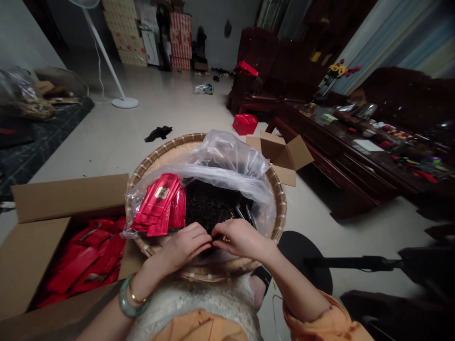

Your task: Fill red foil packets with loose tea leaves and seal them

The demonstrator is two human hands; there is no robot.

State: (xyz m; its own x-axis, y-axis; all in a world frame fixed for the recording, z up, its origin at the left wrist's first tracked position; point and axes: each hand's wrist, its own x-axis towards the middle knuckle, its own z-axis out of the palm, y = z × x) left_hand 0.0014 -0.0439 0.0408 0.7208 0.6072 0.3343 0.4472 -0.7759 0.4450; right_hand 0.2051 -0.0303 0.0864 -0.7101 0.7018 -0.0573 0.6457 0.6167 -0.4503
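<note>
My left hand (181, 248) and right hand (243, 239) curl narrow over dark loose tea (209, 203) in a clear plastic bag (220, 161); whether they hold anything, I cannot tell.

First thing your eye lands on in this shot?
The red packets stand out first, stacked inside a clear plastic bag beside a dark heap of what looks like loose tea, all on a round bamboo tray. More red packets fill a cardboard box at lower left. The left hand and right hand meet at the tray's near side, just below the heap.
</note>
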